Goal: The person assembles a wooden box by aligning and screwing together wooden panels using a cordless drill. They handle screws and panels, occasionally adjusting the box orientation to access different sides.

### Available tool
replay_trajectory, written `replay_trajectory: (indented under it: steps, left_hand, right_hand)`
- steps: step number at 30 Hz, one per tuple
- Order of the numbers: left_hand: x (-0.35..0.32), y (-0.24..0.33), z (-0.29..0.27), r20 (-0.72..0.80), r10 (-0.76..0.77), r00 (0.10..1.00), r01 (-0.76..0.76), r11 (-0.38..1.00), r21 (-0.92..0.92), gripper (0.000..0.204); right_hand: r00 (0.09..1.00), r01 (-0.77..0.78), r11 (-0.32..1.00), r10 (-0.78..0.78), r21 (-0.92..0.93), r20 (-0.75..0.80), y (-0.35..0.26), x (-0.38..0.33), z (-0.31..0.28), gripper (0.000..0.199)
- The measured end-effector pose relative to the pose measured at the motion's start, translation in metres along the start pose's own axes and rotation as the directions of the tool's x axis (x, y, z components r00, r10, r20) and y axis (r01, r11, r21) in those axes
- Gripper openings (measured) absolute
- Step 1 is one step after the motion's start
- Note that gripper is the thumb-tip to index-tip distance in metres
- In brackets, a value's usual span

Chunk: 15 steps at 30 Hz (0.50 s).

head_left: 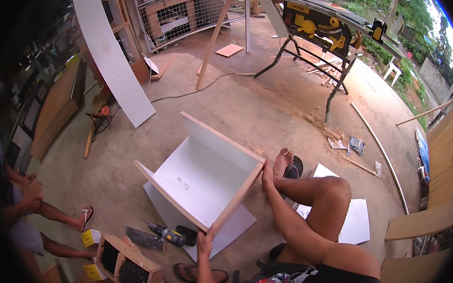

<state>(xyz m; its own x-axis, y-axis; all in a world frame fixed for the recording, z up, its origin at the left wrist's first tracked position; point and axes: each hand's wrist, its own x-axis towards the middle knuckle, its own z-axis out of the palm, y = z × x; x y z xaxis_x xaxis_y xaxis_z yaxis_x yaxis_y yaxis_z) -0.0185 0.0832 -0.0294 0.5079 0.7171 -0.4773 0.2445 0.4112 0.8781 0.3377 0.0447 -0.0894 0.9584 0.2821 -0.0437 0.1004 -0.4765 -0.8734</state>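
Note:
In front of me on the floor is a white drawer box (215, 165) with bare wood edges and handwritten marks on its bottom panel. Its far side looks open. My left hand (206, 243) grips the near left corner. At the near right corner, my right hand (267, 175) is closed on the edge, its fingers partly hidden. A loose white panel (239, 222) lies under the box. Beside my left hand, a cordless drill (168, 235) rests on the floor, close to a dark flat plate (143, 237).
A divided wooden tray of dark screws (150, 268) stands lower left, near small yellow-and-white boxes (91, 238). Another person (30, 197) sits at the left. White panels (355, 222) lie by my right leg. A table saw (315, 24) stands beyond; a corded orange tool (102, 113) lies far left.

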Motion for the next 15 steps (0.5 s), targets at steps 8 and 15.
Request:
replay_trajectory:
  steps: [8,15]
  left_hand:
    - [0.009,-0.014,-0.008,-0.007,0.060,0.998,-0.060,0.997,0.050,0.059]
    - [-0.006,0.005,-0.013,-0.012,0.056,0.998,-0.050,0.954,0.295,0.072]
  right_hand:
    - [0.999,0.010,0.909,0.004,-0.417,0.034,-0.004,0.024,0.002,0.065]
    - [0.997,-0.048,0.666,0.076,-0.744,0.004,0.002,0.036,-0.017,0.063]
